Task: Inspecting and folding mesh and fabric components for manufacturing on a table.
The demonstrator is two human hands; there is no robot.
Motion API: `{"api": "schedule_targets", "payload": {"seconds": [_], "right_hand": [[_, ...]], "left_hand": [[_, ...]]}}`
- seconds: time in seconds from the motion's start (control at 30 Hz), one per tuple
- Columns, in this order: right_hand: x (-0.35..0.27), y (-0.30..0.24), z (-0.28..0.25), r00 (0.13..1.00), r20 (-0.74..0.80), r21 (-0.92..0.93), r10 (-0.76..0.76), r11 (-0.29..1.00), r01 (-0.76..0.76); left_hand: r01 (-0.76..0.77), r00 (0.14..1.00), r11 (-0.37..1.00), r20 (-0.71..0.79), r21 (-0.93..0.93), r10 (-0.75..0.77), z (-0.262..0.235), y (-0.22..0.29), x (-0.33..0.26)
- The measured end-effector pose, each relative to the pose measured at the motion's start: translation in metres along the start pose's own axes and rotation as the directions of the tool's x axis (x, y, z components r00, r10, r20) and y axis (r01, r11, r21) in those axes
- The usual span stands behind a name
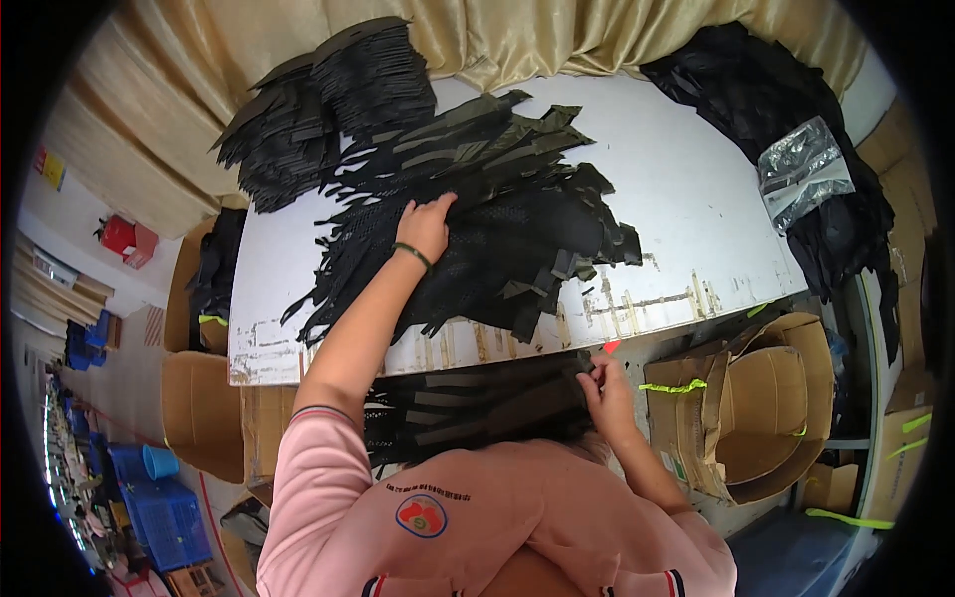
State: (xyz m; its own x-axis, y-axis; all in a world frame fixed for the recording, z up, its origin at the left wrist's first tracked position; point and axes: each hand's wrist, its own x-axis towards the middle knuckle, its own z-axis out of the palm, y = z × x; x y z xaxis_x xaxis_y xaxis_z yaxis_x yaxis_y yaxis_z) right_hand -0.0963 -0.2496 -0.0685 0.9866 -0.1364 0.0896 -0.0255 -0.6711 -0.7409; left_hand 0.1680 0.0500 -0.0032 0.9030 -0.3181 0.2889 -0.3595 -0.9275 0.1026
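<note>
pink s/slv shirt [527, 488] | striped trim [328, 411] | rnd logo [422, 515] | dk bracelet [414, 253]

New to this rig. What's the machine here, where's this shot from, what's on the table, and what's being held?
No machine: these are a person's two bare hands. The one picture comes from a head-worn fisheye camera looking down, so straight edges bend near the rim.

On the white table lies a loose spread of black pieces, some mesh-like, with neater black stacks at the far left. The left hand rests on the spread. The right hand is below the near edge, by the end of more black strips; whether it grips them is unclear. A small red thing shows at its fingertips.
</note>
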Motion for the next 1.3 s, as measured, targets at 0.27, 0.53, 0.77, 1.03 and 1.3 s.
{"api": "schedule_targets", "payload": {"seconds": [0.27, 0.53, 0.77, 1.03, 1.3], "right_hand": [[0.048, -0.081, -0.039, 0.815, -0.388, -0.086, -0.43, 0.898, 0.433], [0.066, -0.071, -0.013, 0.865, -0.178, -0.127, -0.469, 0.883, 0.452], [0.058, -0.068, -0.012, 0.909, 0.104, -0.165, -0.404, 0.894, 0.416], [0.065, -0.06, -0.019, 0.84, 0.361, -0.266, -0.406, 0.818, 0.51], [0.065, -0.074, -0.036, 0.759, 0.509, -0.298, -0.406, 0.744, 0.598]], "left_hand": [[-0.036, 0.958, 0.713, 0.179, -0.7, 0.224, -0.066, 0.096, -0.069], [0.268, 0.901, 0.349, 0.362, -0.898, 0.24, -0.022, 0.121, -0.128], [0.329, 0.869, 0.494, 0.463, -0.805, 0.176, -0.016, 0.127, -0.133], [0.218, 0.886, 0.544, 0.398, -0.81, 0.239, -0.008, 0.136, -0.145], [0.11, 0.85, 0.629, 0.401, -0.77, 0.341, -0.027, 0.137, -0.138]]}}
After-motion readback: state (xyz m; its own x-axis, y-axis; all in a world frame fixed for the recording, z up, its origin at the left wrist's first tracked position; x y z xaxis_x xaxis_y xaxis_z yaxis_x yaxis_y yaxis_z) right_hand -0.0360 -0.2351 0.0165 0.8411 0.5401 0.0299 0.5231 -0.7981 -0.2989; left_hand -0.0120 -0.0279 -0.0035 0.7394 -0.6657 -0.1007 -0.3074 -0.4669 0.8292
